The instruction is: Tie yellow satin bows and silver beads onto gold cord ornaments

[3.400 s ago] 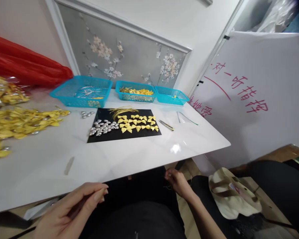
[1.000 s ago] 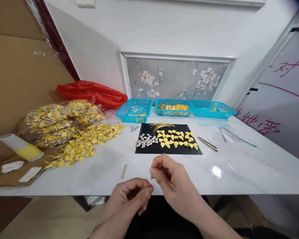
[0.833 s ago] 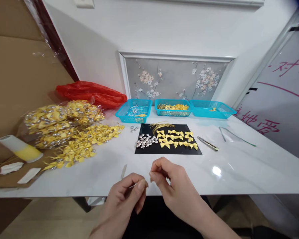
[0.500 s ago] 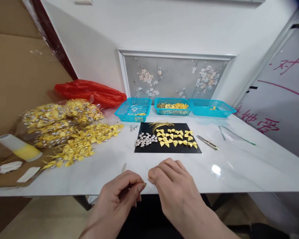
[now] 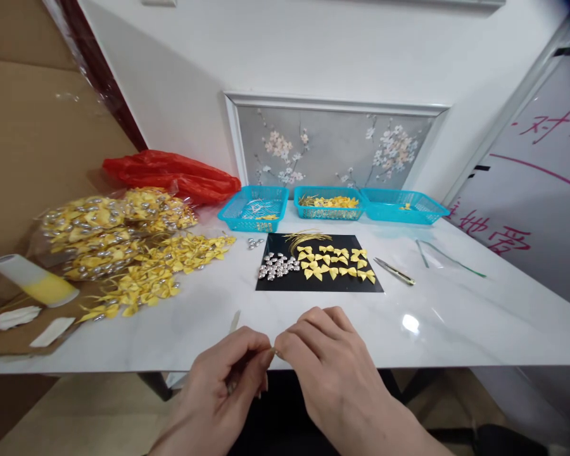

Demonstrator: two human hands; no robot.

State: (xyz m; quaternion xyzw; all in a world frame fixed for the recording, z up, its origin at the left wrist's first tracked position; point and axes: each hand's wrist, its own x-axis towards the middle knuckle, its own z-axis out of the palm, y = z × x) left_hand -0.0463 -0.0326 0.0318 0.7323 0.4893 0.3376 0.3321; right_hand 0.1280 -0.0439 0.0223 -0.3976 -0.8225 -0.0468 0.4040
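1. So, our left hand [image 5: 232, 386] is curled with thumb and index pressed together, pinching what looks like a tiny bit [image 5: 274, 351], too small for us to name.
2. Our right hand [image 5: 335, 373] is back-up with fingers folded under, its tips right beside the left's. Its grip is hidden, so we can't tell whether it's got hold too.
3. Step-wise, we'd call this fiddly two-handed fingertip work, at the near edge of the counter [image 5: 479, 329].
4. Next move, we reckon, calls for a light, steady pinch, tips close together.
5. The beads [image 5: 279, 266] sit at the left of the mat [image 5: 344, 287], bows [image 5: 317, 271] right of them, wires [image 5: 308, 239] behind, all beyond our hands.
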